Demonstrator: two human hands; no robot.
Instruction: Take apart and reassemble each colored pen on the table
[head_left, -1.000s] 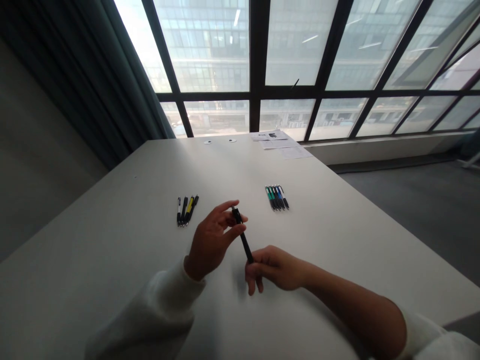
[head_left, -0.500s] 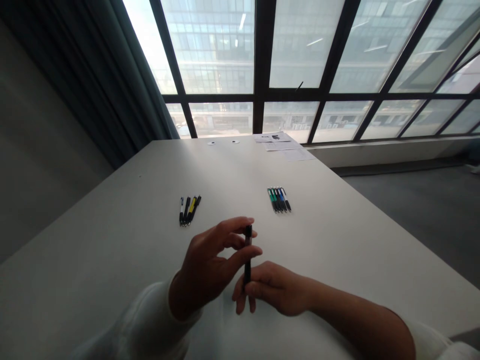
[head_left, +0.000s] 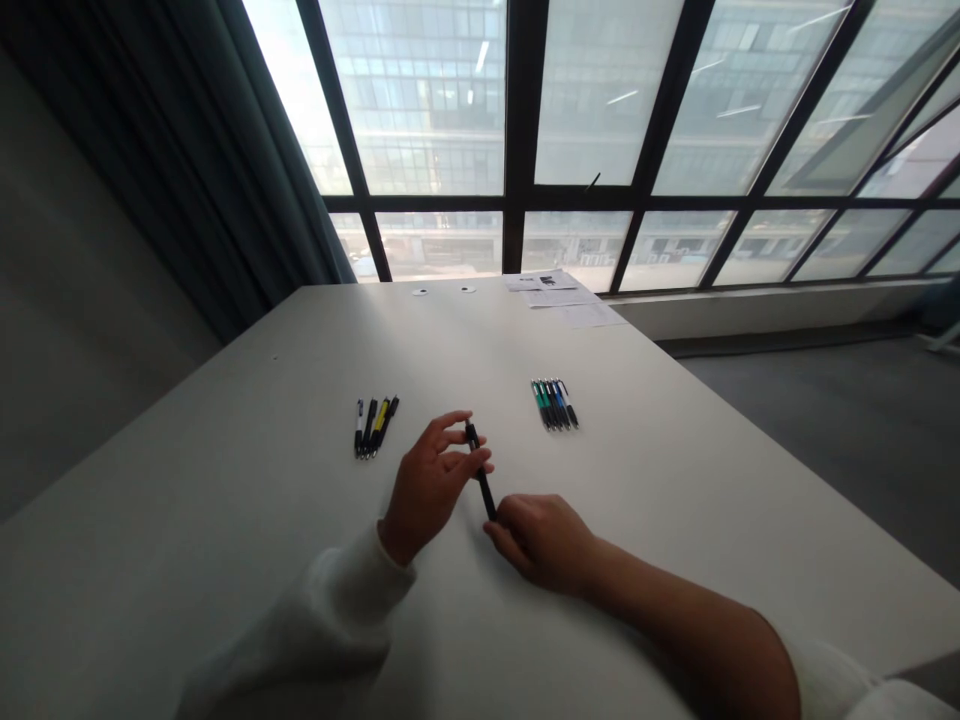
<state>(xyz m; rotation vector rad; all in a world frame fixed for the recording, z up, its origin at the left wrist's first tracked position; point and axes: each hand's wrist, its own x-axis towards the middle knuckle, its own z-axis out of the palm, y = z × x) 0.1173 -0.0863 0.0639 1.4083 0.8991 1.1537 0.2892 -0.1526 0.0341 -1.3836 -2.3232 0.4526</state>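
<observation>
A black pen is held tilted above the white table, its upper end leaning left. My left hand grips the upper part between thumb and fingers, with the index fingertip at the top end. The lower end sits at the thumb and curled fingers of my right hand, which close on it; the tip is hidden there. Beyond my left hand lies a small group of pens, black, white and yellow. Farther right, another row of pens shows green, black, blue and white barrels.
Paper sheets lie at the table's far right corner. Two small white round pieces with dark spots sit near the far edge. A dark curtain hangs at the left, and framed windows stand behind the table.
Both hands have moved forward, away from me, with the pen. The pen has gone from nearly upright to tilted, its top now leaning left. My right fingers have curled in more.
</observation>
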